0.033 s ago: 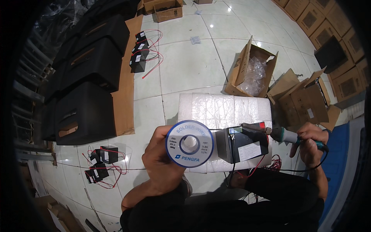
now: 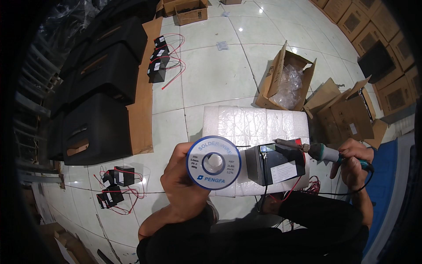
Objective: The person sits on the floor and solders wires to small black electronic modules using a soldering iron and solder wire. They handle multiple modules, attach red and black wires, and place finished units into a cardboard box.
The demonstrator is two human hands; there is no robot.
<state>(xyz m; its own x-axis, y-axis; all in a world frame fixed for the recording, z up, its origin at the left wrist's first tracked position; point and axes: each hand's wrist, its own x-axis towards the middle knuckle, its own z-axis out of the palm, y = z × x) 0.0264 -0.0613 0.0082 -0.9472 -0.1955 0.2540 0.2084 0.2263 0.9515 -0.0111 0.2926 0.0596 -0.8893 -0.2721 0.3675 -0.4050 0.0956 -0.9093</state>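
A disc-shaped spool of solder wire [image 2: 225, 176], its flat face silvery white, its rim blue and its core hollow, is held at the near side of a white foam block [image 2: 255, 121]. The block is covered in creased, glossy film. On its right half a boxy battery [image 2: 281, 165] of smooth black plastic is set, marked by a white paper label [image 2: 284, 172]; a red wire [image 2: 293, 188] and a black wire [image 2: 265, 190] are hung down its near side. A soldering iron [image 2: 324, 154] with a grey and green grip and a dull metal barrel is pointed left across the battery's far edge; whether contact is made cannot be told.

The spool is gripped from the left by the left hand [image 2: 179, 178], the forearm being raised from the near edge; its fingers are curled behind the disc, mostly hidden. By the right hand [image 2: 355, 160], the wrist bent leftward above an upright forearm, the iron's grip is pinched between curled fingers and thumb. Pale, glossy floor tiles [image 2: 211, 83] are spread beyond.
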